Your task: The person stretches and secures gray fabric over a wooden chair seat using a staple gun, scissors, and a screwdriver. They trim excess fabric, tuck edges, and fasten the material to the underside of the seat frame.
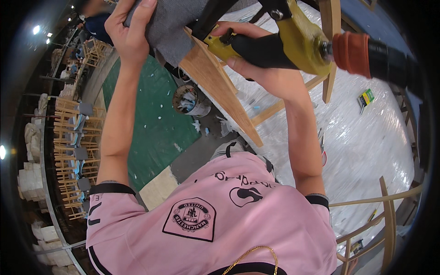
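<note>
The left hand [130, 34] has its grip on the edge of a grey padded seat [172, 34], thumb on top. The right hand's [272, 80] grip is wrapped around a yellow-and-black power tool [300, 48], whose black nose overlaps the seat in view; contact is impossible to tell. The seat is by a wooden chair frame [222, 85] at the left edge of the film-covered worktop [366, 142]. A green-and-yellow packet [366, 97] lies toward the worktop's right edge, and scissors [324, 158] beside the right forearm. A bin [201, 109] stands beyond the left edge.
</note>
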Demonstrator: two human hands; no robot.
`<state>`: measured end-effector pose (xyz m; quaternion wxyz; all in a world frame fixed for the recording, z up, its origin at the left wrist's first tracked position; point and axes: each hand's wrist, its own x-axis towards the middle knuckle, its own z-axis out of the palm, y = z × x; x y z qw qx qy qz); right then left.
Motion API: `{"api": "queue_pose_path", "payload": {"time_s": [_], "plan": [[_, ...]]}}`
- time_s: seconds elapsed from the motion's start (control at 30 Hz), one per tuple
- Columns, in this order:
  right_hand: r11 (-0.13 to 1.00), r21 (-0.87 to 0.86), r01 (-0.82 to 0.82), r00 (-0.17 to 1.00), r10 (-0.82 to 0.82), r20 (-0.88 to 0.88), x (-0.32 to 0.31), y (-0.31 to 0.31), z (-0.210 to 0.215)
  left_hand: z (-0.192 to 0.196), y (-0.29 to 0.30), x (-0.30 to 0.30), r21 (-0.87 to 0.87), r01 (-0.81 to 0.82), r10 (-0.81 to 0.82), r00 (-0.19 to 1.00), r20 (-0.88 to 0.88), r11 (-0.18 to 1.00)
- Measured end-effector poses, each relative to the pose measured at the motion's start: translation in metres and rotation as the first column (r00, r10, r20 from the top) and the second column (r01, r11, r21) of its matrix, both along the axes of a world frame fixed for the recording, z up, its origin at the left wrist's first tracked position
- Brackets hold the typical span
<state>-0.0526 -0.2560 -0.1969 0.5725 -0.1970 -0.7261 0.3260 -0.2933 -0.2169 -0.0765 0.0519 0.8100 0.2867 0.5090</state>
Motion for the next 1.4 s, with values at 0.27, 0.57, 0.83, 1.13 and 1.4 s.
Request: {"api": "queue_pose_path", "payload": {"time_s": [0.27, 0.57, 0.83, 1.13, 1.4], "plan": [[0.995, -0.062, -0.079, 0.988, 0.070, -0.137, -0.013, 0.010, -0.006, 0.005, 0.007, -0.004, 0.022, -0.011, 0.011, 1.000, -0.017, 1.000], [0.984, -0.180, 0.004, 0.970, -0.048, -0.240, -0.001, -0.010, -0.040, 0.010, 0.014, -0.002, -0.039, -0.254, 0.253, 0.967, -0.035, 0.966], [0.959, -0.258, 0.121, 0.908, -0.212, -0.362, 0.000, -0.022, -0.077, 0.026, 0.040, -0.025, 0.025, -0.310, 0.301, 0.897, -0.325, 0.950], [0.503, -0.864, 0.016, 0.446, -0.777, -0.444, 0.064, -0.191, -0.276, 0.021, 0.080, -0.042, 0.021, -0.199, 0.200, 0.967, -0.155, 0.980], [0.125, -0.991, -0.041, -0.051, -0.991, -0.122, 0.138, -0.344, -0.452, 0.023, 0.132, -0.065, -0.095, -0.086, 0.080, 0.995, -0.063, 0.992]]}}
